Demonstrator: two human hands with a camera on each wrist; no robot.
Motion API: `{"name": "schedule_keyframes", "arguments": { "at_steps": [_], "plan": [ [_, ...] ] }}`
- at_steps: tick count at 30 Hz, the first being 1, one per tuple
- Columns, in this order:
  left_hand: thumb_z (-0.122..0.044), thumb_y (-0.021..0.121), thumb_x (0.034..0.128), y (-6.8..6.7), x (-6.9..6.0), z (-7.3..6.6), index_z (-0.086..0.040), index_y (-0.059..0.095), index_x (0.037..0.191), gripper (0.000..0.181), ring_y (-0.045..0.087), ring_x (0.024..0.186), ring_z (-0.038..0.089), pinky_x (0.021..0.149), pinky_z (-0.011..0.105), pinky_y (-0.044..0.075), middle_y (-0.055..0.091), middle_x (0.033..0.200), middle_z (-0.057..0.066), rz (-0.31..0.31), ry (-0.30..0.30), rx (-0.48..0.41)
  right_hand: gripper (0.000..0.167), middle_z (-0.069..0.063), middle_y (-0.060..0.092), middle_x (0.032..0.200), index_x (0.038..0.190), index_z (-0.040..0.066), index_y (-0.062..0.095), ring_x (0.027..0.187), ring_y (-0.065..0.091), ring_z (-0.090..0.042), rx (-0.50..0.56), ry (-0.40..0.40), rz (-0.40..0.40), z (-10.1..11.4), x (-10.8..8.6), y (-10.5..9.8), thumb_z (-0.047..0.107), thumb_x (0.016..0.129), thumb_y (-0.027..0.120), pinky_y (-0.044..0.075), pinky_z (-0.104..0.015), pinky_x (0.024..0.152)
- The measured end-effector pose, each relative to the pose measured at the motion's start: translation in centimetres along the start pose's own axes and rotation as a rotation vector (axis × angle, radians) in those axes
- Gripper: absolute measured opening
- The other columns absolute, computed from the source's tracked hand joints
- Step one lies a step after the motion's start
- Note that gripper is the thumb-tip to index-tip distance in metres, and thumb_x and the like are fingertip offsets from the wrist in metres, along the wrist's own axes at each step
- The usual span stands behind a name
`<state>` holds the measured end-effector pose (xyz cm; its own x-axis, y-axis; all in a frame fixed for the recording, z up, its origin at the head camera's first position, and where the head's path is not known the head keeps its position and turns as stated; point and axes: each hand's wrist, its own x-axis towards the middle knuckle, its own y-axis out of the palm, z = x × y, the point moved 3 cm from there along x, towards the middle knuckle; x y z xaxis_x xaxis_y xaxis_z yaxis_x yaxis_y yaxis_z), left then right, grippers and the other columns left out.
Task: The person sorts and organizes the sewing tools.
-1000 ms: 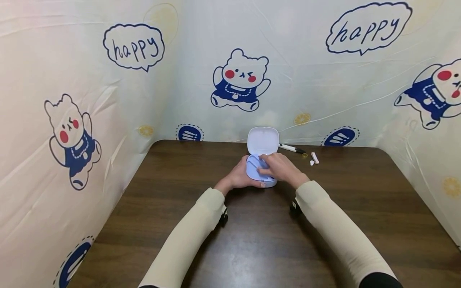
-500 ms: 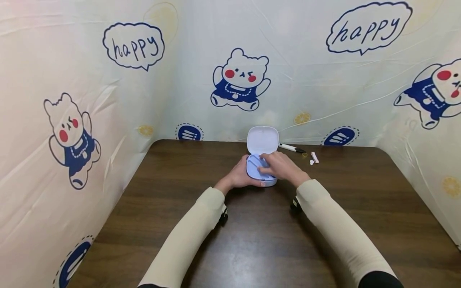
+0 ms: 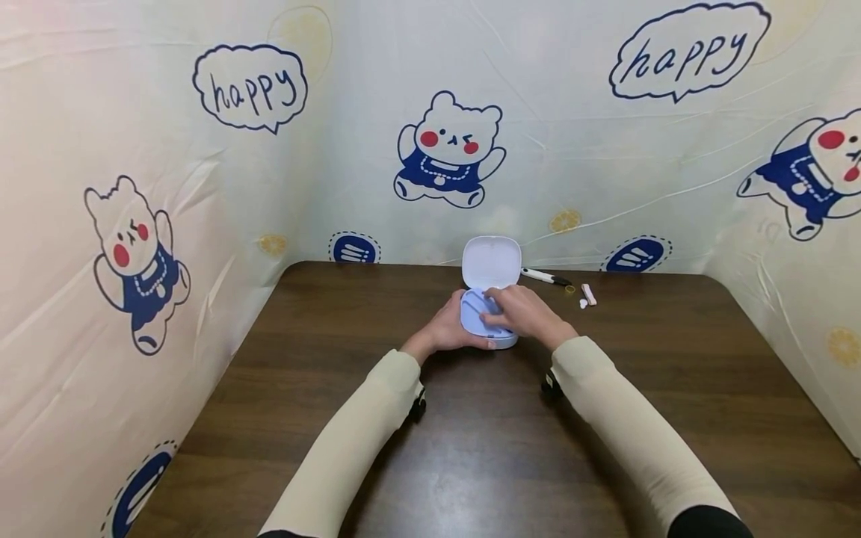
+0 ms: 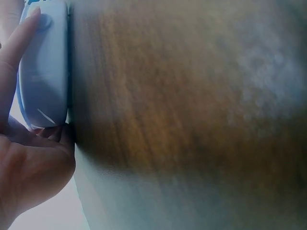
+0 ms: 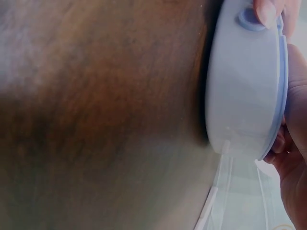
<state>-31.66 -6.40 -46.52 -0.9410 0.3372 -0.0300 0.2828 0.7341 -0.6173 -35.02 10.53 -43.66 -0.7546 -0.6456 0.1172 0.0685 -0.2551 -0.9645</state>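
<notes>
A small rounded storage case (image 3: 504, 344), pale white-blue, stands on the table with its lid (image 3: 492, 261) raised at the back. A light blue divided inner tray (image 3: 472, 317) fills its top. My left hand (image 3: 449, 327) grips the case from the left; the left wrist view shows the thumb on the round front button (image 4: 44, 21). Bent over the tray's right part, my right hand (image 3: 528, 310) has its thumb and fingers curled at the tray. Its fingertips are partly hidden, also in the right wrist view, where curled fingers (image 5: 278, 143) show behind the rim.
Behind and right of the case lie a white marker with a black end (image 3: 546, 277), a small yellowish ring (image 3: 569, 289), a pinkish-white stick-like piece (image 3: 588, 294) and a small white piece (image 3: 583, 304). A printed cloth (image 3: 551, 134) hangs along the table's (image 3: 336, 329) back edge.
</notes>
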Motion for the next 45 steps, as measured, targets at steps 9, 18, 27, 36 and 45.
{"name": "schedule_keyframes", "arguments": {
  "at_steps": [9, 18, 27, 36, 45],
  "plan": [
    [-0.041, 0.095, 0.0690, 0.0, 0.1, -0.2, -0.005, 0.020, 0.157, 0.121, 0.049, 0.125, 0.027, 0.109, 0.044, 0.041, 0.043, 0.146, 0.016, 0.016, 0.001, -0.017, 0.047, 0.001, 0.054, 0.069, 0.122, 0.000, 0.068, 0.065, 0.052, -0.018, 0.015, -0.007, -0.025, -0.1, -0.4, 0.0, 0.038, 0.096, 0.071, 0.044, -0.033, 0.062],
    [-0.044, 0.094, 0.0703, 0.0, 0.1, 0.2, -0.007, 0.021, 0.157, 0.120, 0.046, 0.128, 0.027, 0.109, 0.044, 0.041, 0.041, 0.147, 0.014, 0.045, 0.027, 0.055, 0.039, 0.000, 0.055, 0.071, 0.115, -0.001, 0.070, 0.067, 0.052, -0.018, 0.078, -0.056, -0.030, 0.2, -0.6, 0.3, 0.035, 0.099, 0.068, 0.045, -0.035, 0.065],
    [-0.048, 0.089, 0.0749, 0.3, 0.2, -0.4, -0.003, 0.006, 0.162, 0.128, 0.042, 0.135, 0.029, 0.112, 0.042, 0.039, 0.027, 0.157, 0.020, 0.066, 0.028, 0.147, 0.024, 0.001, 0.053, 0.070, 0.100, 0.005, 0.069, 0.068, 0.052, -0.019, 0.087, -0.077, -0.063, 0.5, -1.1, 0.1, 0.029, 0.100, 0.067, 0.047, -0.039, 0.066],
    [-0.042, 0.093, 0.0716, 0.4, 0.0, -1.0, -0.002, 0.016, 0.159, 0.124, 0.038, 0.136, 0.030, 0.112, 0.044, 0.039, 0.034, 0.151, 0.020, 0.015, 0.073, 0.089, 0.025, 0.001, 0.058, 0.074, 0.104, 0.005, 0.069, 0.070, 0.054, -0.019, 0.088, -0.036, -0.052, 0.7, -1.1, 0.1, 0.030, 0.100, 0.067, 0.049, -0.039, 0.068],
    [-0.045, 0.091, 0.0740, 0.6, 0.4, -0.4, -0.003, 0.015, 0.159, 0.122, 0.038, 0.133, 0.027, 0.111, 0.043, 0.039, 0.031, 0.152, 0.017, 0.037, 0.059, 0.110, 0.042, -0.010, 0.070, 0.095, 0.126, -0.003, 0.067, 0.086, 0.064, -0.025, 0.106, -0.025, -0.044, 0.6, -1.3, 0.0, 0.030, 0.101, 0.066, 0.053, -0.045, 0.082]
  ]
}}
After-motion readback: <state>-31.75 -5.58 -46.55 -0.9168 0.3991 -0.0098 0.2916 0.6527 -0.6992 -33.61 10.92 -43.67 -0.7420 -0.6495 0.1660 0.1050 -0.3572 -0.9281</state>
